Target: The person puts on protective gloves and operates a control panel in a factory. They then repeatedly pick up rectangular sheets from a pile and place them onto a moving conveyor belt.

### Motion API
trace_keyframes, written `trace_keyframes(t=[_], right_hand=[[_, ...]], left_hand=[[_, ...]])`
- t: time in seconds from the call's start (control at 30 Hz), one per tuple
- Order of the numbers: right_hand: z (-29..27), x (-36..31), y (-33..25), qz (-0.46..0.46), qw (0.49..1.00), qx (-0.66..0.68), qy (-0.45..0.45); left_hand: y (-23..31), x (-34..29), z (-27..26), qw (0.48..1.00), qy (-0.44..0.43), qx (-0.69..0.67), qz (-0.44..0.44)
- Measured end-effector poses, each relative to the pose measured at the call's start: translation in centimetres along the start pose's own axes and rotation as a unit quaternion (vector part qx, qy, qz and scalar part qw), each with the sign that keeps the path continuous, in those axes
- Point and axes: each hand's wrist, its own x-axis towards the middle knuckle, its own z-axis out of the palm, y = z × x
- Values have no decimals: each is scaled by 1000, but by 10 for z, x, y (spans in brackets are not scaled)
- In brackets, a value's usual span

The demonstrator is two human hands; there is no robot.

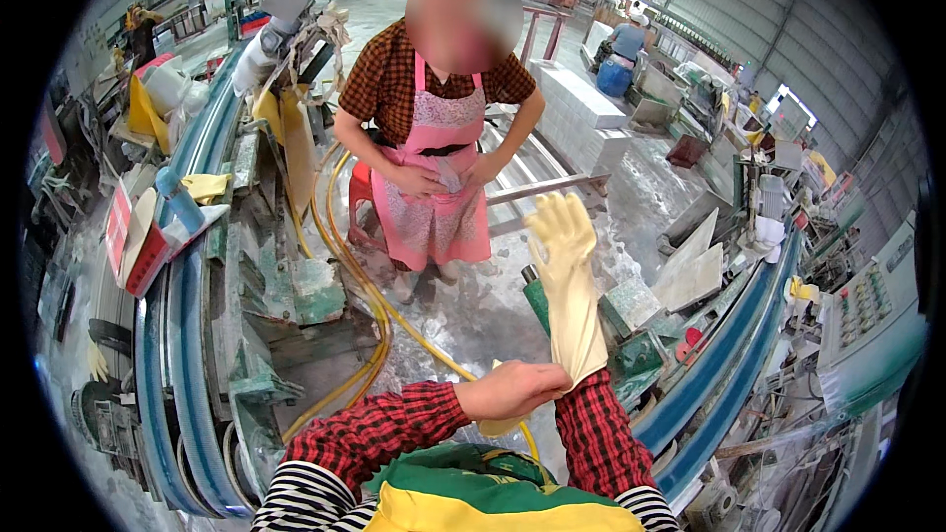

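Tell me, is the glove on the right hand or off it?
On: the glove covers the right hand, its cuff reaching the checked sleeve. The left hand is at the cuff.

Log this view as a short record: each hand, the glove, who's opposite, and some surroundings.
Left hand: bare, closed at the cuff of the cream glove
Right hand: inside that glove, raised, fingers extended
Below left hand: cream item, mostly hidden, kind unclear
Opposite: person in pink apron, standing, hands at waist
Floor: yellow hoses
Background: blue barrel beside another person
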Motion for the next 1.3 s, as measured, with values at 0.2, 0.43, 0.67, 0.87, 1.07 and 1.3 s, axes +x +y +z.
trace_keyframes(t=[0.2, 0.43, 0.67, 0.87, 1.07, 1.3], right_hand=[[18, 16, 5, 18, 999, -22, -28], [-11, -16, 44, 78, 996, -42, -9], [-16, -49, 84, 139, 988, -50, -33], [-22, -54, 84, 155, 986, -51, -40], [-27, -73, 96, 185, 981, -43, -33], [-31, -115, 107, 233, 970, -51, -52]], left_hand=[[-4, -4, 19, 994, 87, 8, -70], [-58, -25, 33, 960, 200, -19, -194], [-128, -90, 23, 831, 100, -293, -462], [-145, -100, 36, 637, 305, -562, -431], [-161, -107, 33, 638, 398, -531, -390], [-166, -103, -12, 653, 563, -367, -348]])
